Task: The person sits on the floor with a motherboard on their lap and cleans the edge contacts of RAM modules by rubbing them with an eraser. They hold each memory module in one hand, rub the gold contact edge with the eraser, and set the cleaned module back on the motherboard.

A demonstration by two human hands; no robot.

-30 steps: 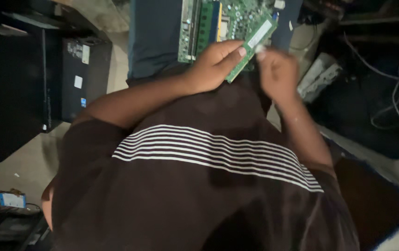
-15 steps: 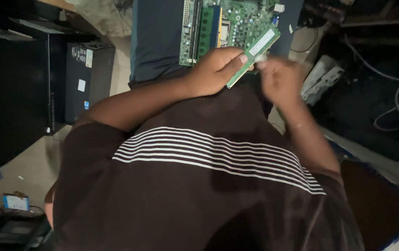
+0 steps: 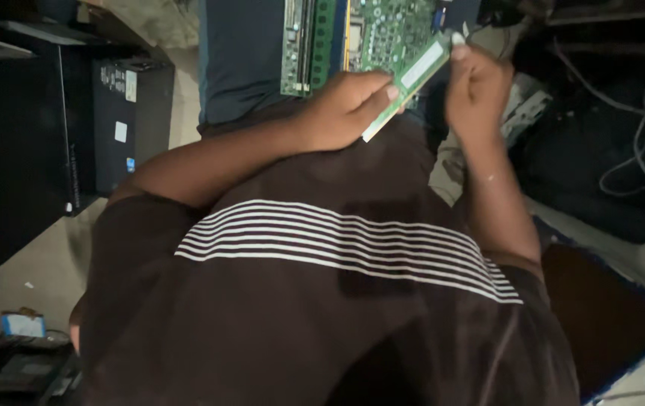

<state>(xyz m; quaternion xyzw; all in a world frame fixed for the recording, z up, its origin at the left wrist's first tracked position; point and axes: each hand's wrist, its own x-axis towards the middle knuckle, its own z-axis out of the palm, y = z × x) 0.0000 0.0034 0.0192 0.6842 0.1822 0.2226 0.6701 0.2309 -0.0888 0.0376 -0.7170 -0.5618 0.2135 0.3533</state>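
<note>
Fingers of both hands grip one green memory module (image 3: 406,84) above my lap: my left hand (image 3: 345,109) pinches its lower end, my right hand (image 3: 476,83) its upper end. Just behind lies the motherboard (image 3: 360,37). Judged step: module held and aligned; seating calls for matching it to a slot.

A dark blue cloth-covered lap (image 3: 239,68) carries a green printed circuit board (image 3: 352,34) with long parallel slots, while the pale concrete floor (image 3: 44,263) bears a tall black computer case (image 3: 123,113) and a small blue-and-white box (image 3: 23,325).
</note>
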